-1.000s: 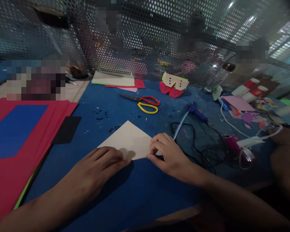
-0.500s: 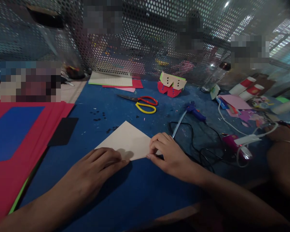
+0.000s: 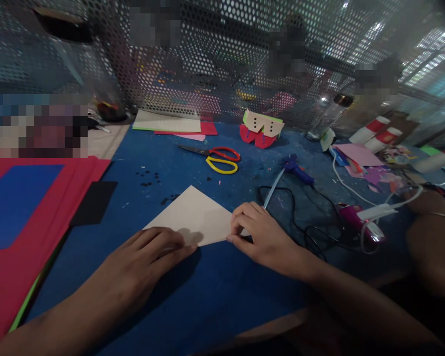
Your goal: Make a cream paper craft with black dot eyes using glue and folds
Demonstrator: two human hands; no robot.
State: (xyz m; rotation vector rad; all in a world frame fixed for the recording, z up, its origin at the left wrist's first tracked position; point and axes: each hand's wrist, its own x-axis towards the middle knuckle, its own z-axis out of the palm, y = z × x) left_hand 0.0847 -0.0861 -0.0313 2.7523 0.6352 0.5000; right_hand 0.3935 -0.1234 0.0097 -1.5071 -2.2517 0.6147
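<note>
A cream sheet of paper [image 3: 192, 215], folded to a triangle shape, lies on the blue table with its point facing away from me. My left hand [image 3: 148, 254] rests over its left part, fingers curled together and thumb along the near edge. At the right corner, my right hand [image 3: 257, 237] pinches the paper between thumb and fingers. Both hands partly hide the paper's corners. Beyond it lie scissors [image 3: 224, 163] with one red and one yellow handle. To the right is a blue glue gun [image 3: 298, 170] with a clear glue stick in it.
Red card sheets [image 3: 85, 173] with a blue piece [image 3: 22, 205] and a black piece [image 3: 94, 202] lie left. A folded cream-and-red paper shape [image 3: 261, 129] stands near the mesh panel. Cables, a magenta device [image 3: 359, 222] and another person's arm [image 3: 433, 237] are at right.
The view has shifted very slightly, so things sit a little further left. Both hands keep their places on the paper.
</note>
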